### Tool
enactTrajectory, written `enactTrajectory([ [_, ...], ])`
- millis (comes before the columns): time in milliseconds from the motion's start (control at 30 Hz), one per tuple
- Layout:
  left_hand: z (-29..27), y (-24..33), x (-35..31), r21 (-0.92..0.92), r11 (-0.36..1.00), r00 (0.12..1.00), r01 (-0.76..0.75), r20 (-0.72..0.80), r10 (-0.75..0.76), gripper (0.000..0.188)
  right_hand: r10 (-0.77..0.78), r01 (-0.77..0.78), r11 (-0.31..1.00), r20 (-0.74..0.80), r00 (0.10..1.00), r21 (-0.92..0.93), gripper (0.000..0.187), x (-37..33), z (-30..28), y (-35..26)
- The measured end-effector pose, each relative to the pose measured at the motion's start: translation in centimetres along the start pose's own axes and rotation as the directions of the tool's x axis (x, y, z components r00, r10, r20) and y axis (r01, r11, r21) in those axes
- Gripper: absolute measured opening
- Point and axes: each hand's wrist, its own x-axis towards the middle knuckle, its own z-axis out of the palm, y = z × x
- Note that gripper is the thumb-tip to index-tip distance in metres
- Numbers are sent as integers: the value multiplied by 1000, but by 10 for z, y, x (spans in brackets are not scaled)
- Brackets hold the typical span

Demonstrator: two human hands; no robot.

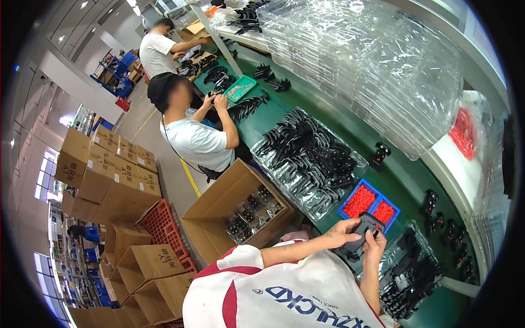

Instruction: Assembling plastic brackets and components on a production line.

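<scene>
Both my hands hold one black plastic part (354, 247), a broad bracket-like piece, just in front of the blue bin. My left hand (343, 234) closes on its left side, with the thumb lying across the face. On the right edge, my right hand (374, 249) grips with bent fingers and the thumb near the top. A small spot of red shows by the right thumb; I cannot tell whether it is fixed in the part. Right behind the hands, the two-compartment blue bin (343, 210) contains small red pieces (359, 201).
Black parts lie piled on a clear plastic tray (307, 164) to the left and in another heap (410, 273) at right. Stacked clear trays (372, 65) stand behind on the green bench (402, 183). An open carton (210, 224) sits at left, near a co-worker (197, 139).
</scene>
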Motion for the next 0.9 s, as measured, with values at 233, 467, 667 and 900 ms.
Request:
enactTrajectory([
  [233,-9,-9,6,2,999,998,52,-47,-51,48,73,-65,994,-88,993,88,9,8,2,12],
  [467,1,6,5,-103,992,993,-71,-105,60,35,-264,240,931,-53,963,-275,12,9,-3,20],
  [667,-12,21,4,-115,984,982,137,-115,-150,29,200,16,816,307,931,-578,14,-11,3,-7],
  [900,-15,30,6,-145,970,964,195,-152,-216,31,161,6,877,307,938,-480,16,-10,13,7],
])
